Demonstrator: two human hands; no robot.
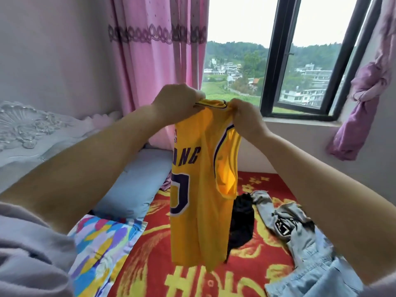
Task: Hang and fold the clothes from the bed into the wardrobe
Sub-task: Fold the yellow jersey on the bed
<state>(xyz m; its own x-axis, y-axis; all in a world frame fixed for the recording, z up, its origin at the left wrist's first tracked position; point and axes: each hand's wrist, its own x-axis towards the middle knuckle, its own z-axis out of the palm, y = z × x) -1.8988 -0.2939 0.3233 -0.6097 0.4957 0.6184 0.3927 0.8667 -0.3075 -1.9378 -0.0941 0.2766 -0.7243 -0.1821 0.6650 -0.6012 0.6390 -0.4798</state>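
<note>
Our left hand (175, 101) and right hand (246, 116) pinch the yellow jersey (199, 189) at its shoulders, held up over the bed (150, 264); we judge sorting underway; next, a hanger or fold.

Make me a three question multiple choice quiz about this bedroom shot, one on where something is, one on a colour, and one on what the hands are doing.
1. Where does the black garment lie?
A. on the red blanket
B. on the windowsill
C. on the blue pillow

2. What colour is the jersey being held up?
A. green
B. yellow with purple trim
C. white

3. How is the jersey held?
A. lying flat on the bed
B. by one hand at its hem
C. by both hands at its top

Answers: 1 A, it lies on the patterned blanket behind the jersey. 2 B, the cloth is yellow with dark purple edging. 3 C, the left hand and right hand pinch the top, and it hangs free.
</note>
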